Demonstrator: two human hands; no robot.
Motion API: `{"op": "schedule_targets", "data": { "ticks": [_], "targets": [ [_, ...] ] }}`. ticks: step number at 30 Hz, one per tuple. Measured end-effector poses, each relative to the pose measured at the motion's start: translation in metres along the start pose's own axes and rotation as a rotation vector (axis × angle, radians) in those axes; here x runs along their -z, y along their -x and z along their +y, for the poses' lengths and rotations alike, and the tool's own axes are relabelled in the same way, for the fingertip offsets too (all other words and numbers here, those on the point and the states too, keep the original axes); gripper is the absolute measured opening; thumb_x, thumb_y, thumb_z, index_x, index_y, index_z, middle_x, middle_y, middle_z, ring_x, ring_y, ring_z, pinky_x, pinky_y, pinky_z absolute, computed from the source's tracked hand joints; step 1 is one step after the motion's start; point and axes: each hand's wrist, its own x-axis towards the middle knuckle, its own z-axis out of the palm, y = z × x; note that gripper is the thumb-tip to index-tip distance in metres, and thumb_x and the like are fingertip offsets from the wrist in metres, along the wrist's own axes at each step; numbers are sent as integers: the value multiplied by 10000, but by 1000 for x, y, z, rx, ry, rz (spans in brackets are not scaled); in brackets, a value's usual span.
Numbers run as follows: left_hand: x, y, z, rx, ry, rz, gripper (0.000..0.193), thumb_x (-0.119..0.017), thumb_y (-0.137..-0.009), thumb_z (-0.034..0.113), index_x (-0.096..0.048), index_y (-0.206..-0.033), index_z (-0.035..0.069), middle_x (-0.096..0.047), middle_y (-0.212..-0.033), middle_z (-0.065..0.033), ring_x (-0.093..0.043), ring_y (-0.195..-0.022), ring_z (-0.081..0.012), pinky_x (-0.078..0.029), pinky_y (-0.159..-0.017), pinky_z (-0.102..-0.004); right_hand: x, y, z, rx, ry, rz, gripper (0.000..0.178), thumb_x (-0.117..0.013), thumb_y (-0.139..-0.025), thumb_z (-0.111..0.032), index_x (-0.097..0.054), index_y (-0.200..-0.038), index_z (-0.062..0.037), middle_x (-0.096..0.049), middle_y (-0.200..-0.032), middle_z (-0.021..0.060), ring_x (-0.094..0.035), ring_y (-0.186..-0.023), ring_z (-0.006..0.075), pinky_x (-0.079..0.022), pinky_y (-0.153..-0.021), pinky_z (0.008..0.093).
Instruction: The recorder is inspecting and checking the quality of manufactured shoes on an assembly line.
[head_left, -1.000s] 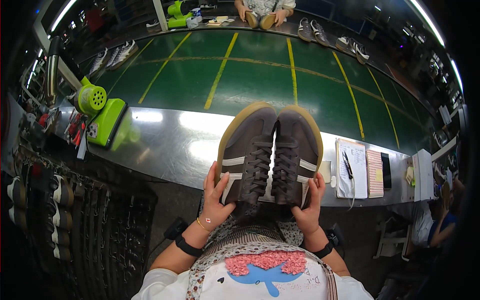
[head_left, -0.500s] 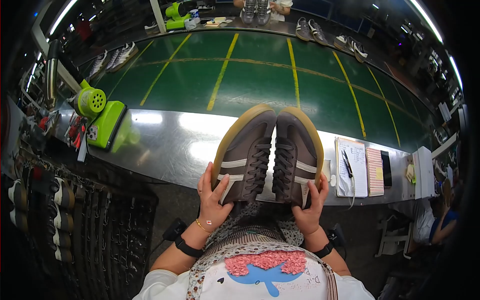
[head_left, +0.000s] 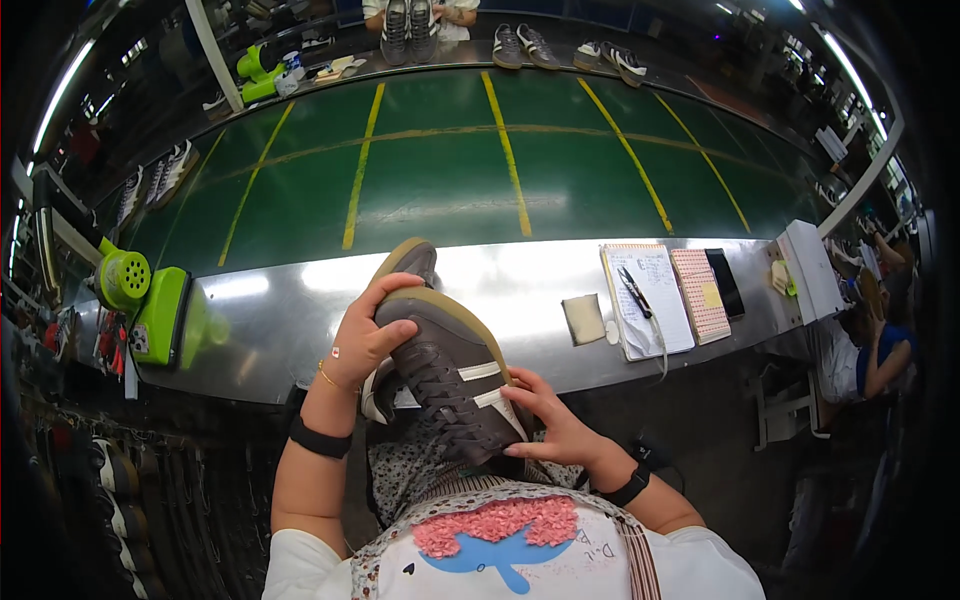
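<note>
A dark brown sneaker [head_left: 440, 340] with white side stripes, dark laces and a gum-coloured sole is held up in front of my body, toe pointing away and to the left. My left hand [head_left: 372, 330] wraps round its toe end. At its heel side, my right hand [head_left: 553, 420] grips with thumb and fingers. Partly hidden behind it is the other sneaker [head_left: 408, 262], over the near edge of the metal bench; what supports that one is hidden by the left hand and the front shoe.
Right of the shoes on the metal bench [head_left: 480, 275] lie a beige pad [head_left: 583, 319], a notebook [head_left: 655, 315] with thread snips [head_left: 634, 291], a pink-patterned notebook and a black phone [head_left: 724, 283]. A green machine [head_left: 160, 318] stands left. Beyond the green conveyor belt [head_left: 430, 165] a person holds shoes.
The two sneakers were side by side, one in each hand. Now both hands are on one, turned and drawn nearer, with the other behind it. The view has shifted right.
</note>
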Motion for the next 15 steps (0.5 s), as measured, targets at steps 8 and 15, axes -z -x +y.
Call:
{"op": "schedule_targets", "data": {
  "ticks": [8, 15],
  "targets": [
    [13, -19, -32, 51, -72, -93, 497, -735, -702, 184, -543, -1147, 70, -570, -1026, -40, -532, -952, -143, -429, -861, -270, 119, 16, 69, -474, 1061, 506, 392, -625, -700, -60, -579, -1089, -45, -544, -1037, 117, -515, -972, 316, -434, -836, 403],
    [13, -15, -34, 58, -9, -66, 561, -749, -657, 189, -534, -1164, 79, -564, -1024, -35, -531, -954, -140, -428, -854, -266, 140, -2, 64, -618, 930, 240, 289, -626, -687, -32, -580, -972, -40, -533, -1005, 154, -531, -951, 336, -443, -814, 400]
  ]
}}
